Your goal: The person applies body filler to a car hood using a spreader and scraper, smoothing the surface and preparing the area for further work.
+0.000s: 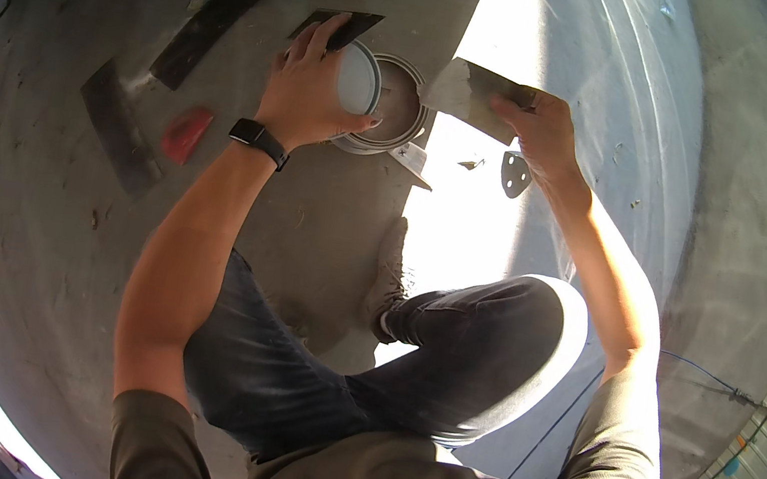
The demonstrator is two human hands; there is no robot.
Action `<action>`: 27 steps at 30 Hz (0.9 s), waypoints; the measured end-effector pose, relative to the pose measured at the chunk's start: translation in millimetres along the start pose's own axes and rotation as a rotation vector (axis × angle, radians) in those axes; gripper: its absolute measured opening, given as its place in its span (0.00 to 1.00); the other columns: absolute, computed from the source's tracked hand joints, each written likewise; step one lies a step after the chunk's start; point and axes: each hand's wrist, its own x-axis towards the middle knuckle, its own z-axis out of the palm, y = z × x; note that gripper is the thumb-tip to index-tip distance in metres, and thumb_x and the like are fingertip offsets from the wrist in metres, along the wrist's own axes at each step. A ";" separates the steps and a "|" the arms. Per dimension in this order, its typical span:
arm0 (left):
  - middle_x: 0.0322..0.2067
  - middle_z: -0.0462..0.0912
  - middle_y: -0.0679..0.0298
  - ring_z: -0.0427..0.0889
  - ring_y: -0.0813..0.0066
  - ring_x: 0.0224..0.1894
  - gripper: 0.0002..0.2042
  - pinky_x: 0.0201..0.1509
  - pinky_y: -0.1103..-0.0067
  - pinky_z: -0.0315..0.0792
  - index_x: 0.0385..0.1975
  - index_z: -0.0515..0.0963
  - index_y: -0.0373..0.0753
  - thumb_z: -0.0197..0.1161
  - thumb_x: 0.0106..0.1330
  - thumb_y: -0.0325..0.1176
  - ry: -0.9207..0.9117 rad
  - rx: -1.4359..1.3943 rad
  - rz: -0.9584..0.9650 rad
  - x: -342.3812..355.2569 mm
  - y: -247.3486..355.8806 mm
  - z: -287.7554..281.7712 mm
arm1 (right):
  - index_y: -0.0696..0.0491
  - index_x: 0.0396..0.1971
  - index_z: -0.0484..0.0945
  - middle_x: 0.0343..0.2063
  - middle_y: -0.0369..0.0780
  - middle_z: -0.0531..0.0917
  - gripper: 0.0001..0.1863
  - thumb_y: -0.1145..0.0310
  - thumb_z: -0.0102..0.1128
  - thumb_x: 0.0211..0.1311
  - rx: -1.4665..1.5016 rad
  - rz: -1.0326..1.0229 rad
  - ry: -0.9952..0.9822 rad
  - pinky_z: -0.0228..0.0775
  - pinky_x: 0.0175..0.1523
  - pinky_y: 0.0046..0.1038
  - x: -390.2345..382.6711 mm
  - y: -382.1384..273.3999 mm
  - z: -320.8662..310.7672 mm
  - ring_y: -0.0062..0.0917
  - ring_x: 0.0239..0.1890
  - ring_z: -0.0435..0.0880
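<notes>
My left hand [304, 94] has its fingers wrapped round the edge of a round lid with a pale inner face [359, 81], tilted up beside a round tin [396, 105]. The tin stands open on the floor and has greyish contents. By my left fingertips is a dark flat piece [356, 27]; whether they touch it I cannot tell. To the right of the tin, my right hand [545, 137] pinches a thin rectangular spreader blade [473, 100] by its far end. The blade's pale edge reaches close to the tin's rim. A small metal blade [412, 160] pokes out near the tin's base.
Two dark strips [222, 20] lie on the grey floor at left, near a red piece [186, 133]. A dark pad with holes [515, 175] sits below my right hand. Bright sunlight crosses the floor. My bent legs [448, 342] and shoe [389, 276] are close below.
</notes>
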 end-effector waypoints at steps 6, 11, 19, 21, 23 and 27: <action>0.78 0.55 0.63 0.57 0.53 0.78 0.48 0.73 0.49 0.63 0.65 0.74 0.38 0.82 0.44 0.58 -0.135 0.156 0.071 21.7 30.3 26.9 | 0.57 0.48 0.87 0.29 0.40 0.90 0.16 0.69 0.70 0.61 -0.270 -0.136 0.119 0.78 0.38 0.23 -36.4 -38.3 -38.3 0.19 0.30 0.86; 0.78 0.55 0.64 0.57 0.54 0.78 0.47 0.72 0.48 0.64 0.61 0.79 0.37 0.82 0.42 0.63 -0.227 0.233 0.104 29.5 50.2 51.1 | 0.57 0.50 0.86 0.38 0.44 0.91 0.16 0.72 0.70 0.62 -0.468 -0.285 0.199 0.84 0.49 0.27 -75.7 -42.5 -60.5 0.27 0.40 0.91; 0.76 0.60 0.59 0.58 0.53 0.77 0.50 0.71 0.51 0.66 0.64 0.76 0.39 0.80 0.42 0.67 -0.150 0.258 0.130 34.1 39.0 71.4 | 0.59 0.40 0.85 0.34 0.44 0.90 0.09 0.82 0.67 0.58 -0.648 -0.521 0.185 0.86 0.45 0.27 -102.0 -17.3 -68.3 0.30 0.37 0.93; 0.75 0.62 0.59 0.62 0.54 0.76 0.49 0.72 0.50 0.64 0.67 0.72 0.39 0.77 0.48 0.65 -0.102 0.108 0.159 39.9 36.4 67.9 | 0.53 0.35 0.83 0.30 0.38 0.87 0.08 0.79 0.70 0.56 -0.687 -0.684 0.221 0.80 0.31 0.29 -100.3 -7.6 -67.8 0.32 0.27 0.87; 0.72 0.66 0.56 0.66 0.55 0.73 0.44 0.71 0.53 0.64 0.69 0.69 0.39 0.74 0.57 0.59 -0.039 0.039 0.186 46.9 36.0 59.4 | 0.54 0.33 0.82 0.34 0.39 0.87 0.09 0.80 0.70 0.52 -0.700 -0.801 0.250 0.80 0.31 0.30 -98.8 1.9 -69.7 0.33 0.30 0.87; 0.56 0.80 0.48 0.81 0.52 0.55 0.28 0.58 0.66 0.76 0.68 0.67 0.35 0.66 0.69 0.33 0.193 -0.088 0.290 42.3 38.9 29.9 | 0.59 0.31 0.78 0.40 0.46 0.85 0.10 0.87 0.66 0.50 -0.650 -0.904 0.298 0.82 0.35 0.33 -88.5 17.1 -66.4 0.39 0.34 0.87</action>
